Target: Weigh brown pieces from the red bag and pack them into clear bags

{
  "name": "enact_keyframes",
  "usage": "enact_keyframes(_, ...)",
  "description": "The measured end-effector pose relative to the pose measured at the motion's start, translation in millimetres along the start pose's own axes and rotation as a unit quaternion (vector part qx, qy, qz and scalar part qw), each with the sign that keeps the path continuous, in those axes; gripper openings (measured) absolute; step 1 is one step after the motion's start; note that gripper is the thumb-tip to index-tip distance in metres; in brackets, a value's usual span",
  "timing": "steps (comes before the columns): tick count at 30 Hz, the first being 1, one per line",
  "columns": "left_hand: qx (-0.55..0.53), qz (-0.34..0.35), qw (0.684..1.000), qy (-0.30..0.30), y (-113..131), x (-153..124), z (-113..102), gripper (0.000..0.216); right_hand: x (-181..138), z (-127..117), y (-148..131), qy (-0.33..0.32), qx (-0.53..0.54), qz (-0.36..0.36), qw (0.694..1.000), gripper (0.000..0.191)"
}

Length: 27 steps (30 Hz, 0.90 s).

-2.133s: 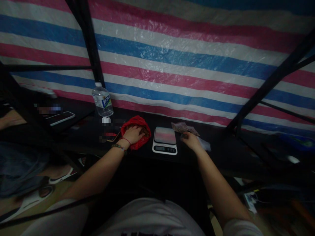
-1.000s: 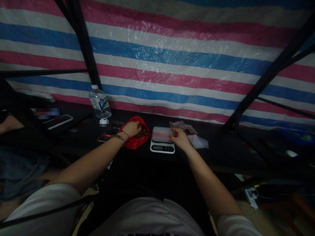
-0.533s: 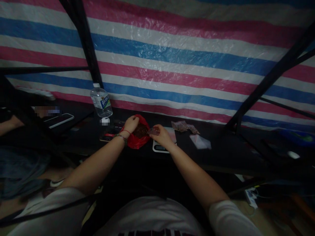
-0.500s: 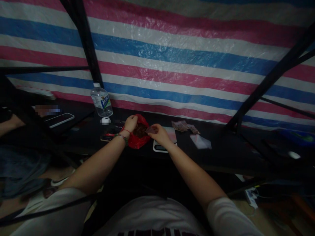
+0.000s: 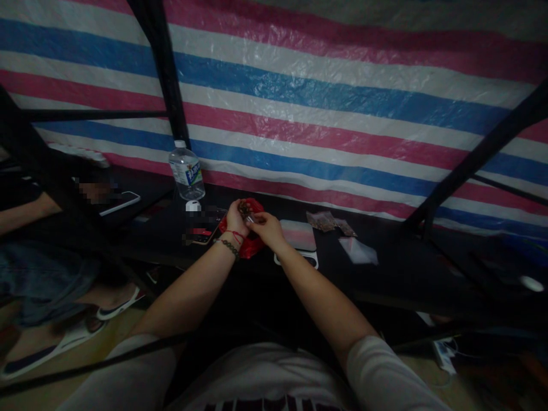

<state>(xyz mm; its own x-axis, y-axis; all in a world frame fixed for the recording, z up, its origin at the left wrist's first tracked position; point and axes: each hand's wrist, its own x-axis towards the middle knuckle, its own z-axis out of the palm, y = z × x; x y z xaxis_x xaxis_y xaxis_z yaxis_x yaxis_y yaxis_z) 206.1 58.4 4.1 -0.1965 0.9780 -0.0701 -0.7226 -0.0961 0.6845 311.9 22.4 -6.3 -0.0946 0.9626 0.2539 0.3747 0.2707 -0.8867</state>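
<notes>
Cupping small brown bits above a red plastic bag, maybe for spills, the half-curled left hand faces the right hand pinching a clear plastic bag.

the scale lies between bag and packets

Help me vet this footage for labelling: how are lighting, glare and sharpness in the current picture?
Head view: dim, the black table showing little detail; head view: glossy highlights on the striped sheet; head view: the small brown pieces at the left hand look soft and hard to identify; head view: blocky pixelation covers spots toward picture left.
</notes>
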Motion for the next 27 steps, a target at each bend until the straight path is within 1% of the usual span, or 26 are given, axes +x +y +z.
enact_keyframes(3, -0.061, -0.007, 0.998, -0.008, -3, -5, 3, 0.016, 1, 0, -3, 0.026, -0.033, 0.018, 0.999, 0.035)
enact_keyframes(5, -0.058, -0.002, 0.998, -0.012, -4, -7, 5, 0.016, 1, -1, -5, 0.032, -0.052, 0.025, 0.998, 0.033)
enact_keyframes(8, -0.064, 0.004, 0.998, -0.010, -2, -10, 7, 0.015, 0, -4, -7, 0.021, -0.065, 0.029, 0.997, 0.030)
enact_keyframes(11, -0.080, -0.002, 0.997, -0.005, 1, -14, 8, 0.012, 0, -6, -7, 0.022, -0.078, 0.029, 0.996, 0.031)
enact_keyframes(14, -0.073, -0.002, 0.997, 0.000, 3, -16, 9, 0.011, -1, -6, -8, 0.032, -0.085, 0.031, 0.995, 0.031)
enact_keyframes(21, -0.068, 0.027, 0.997, 0.011, 3, -16, 7, 0.014, -3, 1, -7, 0.041, -0.067, 0.025, 0.997, 0.032)
enact_keyframes(27, -0.075, 0.032, 0.997, 0.010, 6, -17, 6, 0.013, 1, 9, 6, 0.037, -0.023, -0.002, 0.999, 0.030)
